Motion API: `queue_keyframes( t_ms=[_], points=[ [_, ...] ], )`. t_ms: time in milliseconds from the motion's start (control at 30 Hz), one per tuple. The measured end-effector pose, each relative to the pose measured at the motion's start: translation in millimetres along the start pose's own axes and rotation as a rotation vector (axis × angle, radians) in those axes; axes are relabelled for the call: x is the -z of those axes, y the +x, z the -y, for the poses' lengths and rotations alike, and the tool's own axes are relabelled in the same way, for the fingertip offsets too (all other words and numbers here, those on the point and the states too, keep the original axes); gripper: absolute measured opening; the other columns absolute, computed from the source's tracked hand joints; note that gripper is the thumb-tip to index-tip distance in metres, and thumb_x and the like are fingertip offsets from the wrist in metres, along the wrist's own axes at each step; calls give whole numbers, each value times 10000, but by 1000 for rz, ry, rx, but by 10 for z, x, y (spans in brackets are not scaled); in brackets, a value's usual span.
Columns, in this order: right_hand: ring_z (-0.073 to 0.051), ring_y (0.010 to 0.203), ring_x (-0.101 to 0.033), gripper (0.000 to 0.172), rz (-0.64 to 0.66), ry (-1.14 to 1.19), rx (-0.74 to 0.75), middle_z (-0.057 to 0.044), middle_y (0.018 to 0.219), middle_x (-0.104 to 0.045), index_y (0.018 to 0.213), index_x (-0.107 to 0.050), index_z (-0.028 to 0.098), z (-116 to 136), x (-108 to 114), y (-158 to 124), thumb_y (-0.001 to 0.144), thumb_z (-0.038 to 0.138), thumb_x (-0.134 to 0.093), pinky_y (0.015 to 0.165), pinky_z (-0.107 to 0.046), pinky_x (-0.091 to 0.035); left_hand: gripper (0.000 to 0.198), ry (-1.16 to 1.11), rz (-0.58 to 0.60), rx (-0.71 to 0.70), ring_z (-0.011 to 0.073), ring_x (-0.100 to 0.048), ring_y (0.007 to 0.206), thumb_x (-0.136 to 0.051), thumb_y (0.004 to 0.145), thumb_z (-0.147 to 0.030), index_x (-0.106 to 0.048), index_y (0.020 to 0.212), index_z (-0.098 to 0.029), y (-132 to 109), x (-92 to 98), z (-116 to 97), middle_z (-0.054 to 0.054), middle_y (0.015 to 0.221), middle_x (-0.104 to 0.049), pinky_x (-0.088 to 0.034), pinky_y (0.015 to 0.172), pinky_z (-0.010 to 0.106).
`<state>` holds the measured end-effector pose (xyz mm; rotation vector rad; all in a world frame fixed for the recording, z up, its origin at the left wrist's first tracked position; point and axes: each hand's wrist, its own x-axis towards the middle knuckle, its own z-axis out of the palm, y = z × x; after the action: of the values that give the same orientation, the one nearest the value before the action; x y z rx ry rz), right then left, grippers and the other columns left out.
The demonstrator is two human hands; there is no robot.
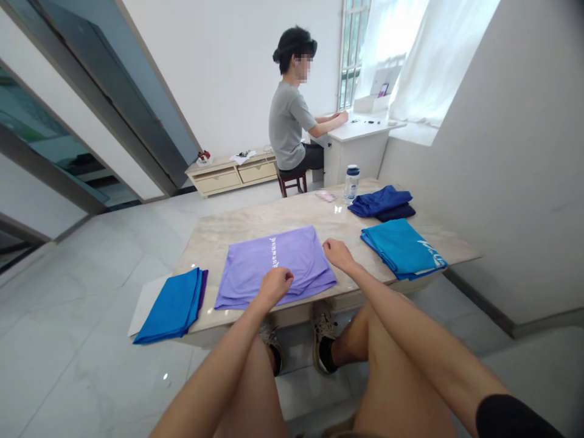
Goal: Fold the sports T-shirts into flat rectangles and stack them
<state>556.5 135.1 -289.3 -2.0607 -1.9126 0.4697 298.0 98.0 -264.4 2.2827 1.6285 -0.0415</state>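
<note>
A light purple shirt with a column of white lettering lies folded flat on the marble-topped table, some layers showing at its near right. Over its near part is my left hand, fingers curled in and no cloth lifted by them; whether it touches the shirt I cannot tell. Just beyond the shirt's right edge, my right hand is loosely closed, with nothing seen in it.
Blue folded cloth lies at the table's left end, overhanging the edge. On the right are turquoise folded cloth, dark blue cloth and a water bottle. Beyond, a person sits at a white desk.
</note>
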Motion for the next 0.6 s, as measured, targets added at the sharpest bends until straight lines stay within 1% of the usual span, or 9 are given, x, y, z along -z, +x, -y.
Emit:
queue_keyframes(
  t_ms=[100,167,233,300,333,400,467,533,600],
  points=[
    [-266,1143,-762,359,-47,40,-66,-134,1208,-821,1231,-788,187,-321,-66,-104,1082,233,-465,909,-298,-541,288,-54,11,-21,261,-763,1162,-600,1001,-246,-839,1162,-229,235,-235,-378,91,1196,-839,-540,953,306],
    [-276,1115,-767,338,-99,80,-96,-136,1163,-826,1191,-799,187,-509,-57,-100,1074,243,-487,904,-311,-543,305,-84,12,-3,282,-759,1180,-590,1023,-277,-818,1208,-195,395,-348,-580,133,1219,-826,-544,957,323],
    [-267,1084,-773,324,-131,107,-106,-133,1126,-830,1176,-799,177,-663,-49,-59,1059,221,-500,921,-309,-540,348,-116,17,29,316,-753,1205,-617,1038,-379,-808,1219,-153,530,-445,-760,191,1241,-807,-551,974,344],
    [-256,1055,-777,316,-139,120,-97,-130,1095,-832,1174,-792,165,-789,-65,-13,1042,202,-507,931,-304,-541,449,-131,43,52,359,-744,1228,-673,1015,-493,-805,1220,-116,626,-538,-922,244,1259,-785,-561,1001,376],
    [-254,1046,-778,312,-135,122,-86,-130,1086,-832,1176,-788,163,-844,-82,6,1034,203,-513,933,-305,-545,483,-134,62,58,375,-739,1240,-696,1002,-513,-800,1232,-101,662,-581,-995,263,1273,-773,-565,1016,391],
    [-257,1037,-780,297,-116,115,-73,-133,1075,-831,1174,-781,165,-943,-123,38,1026,226,-532,936,-314,-555,442,-144,102,64,382,-732,1260,-695,1009,-434,-786,1266,-85,717,-654,-1116,277,1297,-758,-571,1038,410],
    [-266,1038,-782,277,-87,94,-79,-142,1071,-830,1156,-778,167,-1025,-159,67,1016,248,-553,947,-329,-563,350,-172,129,73,363,-731,1270,-644,1017,-262,-777,1290,-88,752,-700,-1194,272,1314,-751,-580,1045,411],
    [-276,1042,-783,247,-63,77,-97,-152,1072,-828,1115,-775,173,-1082,-184,99,1003,260,-573,960,-345,-570,354,-211,136,86,340,-730,1278,-605,983,-120,-775,1294,-104,760,-718,-1234,259,1323,-749,-588,1044,400],
    [-282,1054,-784,206,-71,83,-115,-155,1067,-828,1059,-764,189,-1106,-193,133,985,259,-585,966,-354,-577,394,-242,139,84,337,-723,1295,-602,946,-54,-773,1297,-106,743,-704,-1256,257,1334,-746,-593,1044,400]
  ],
)
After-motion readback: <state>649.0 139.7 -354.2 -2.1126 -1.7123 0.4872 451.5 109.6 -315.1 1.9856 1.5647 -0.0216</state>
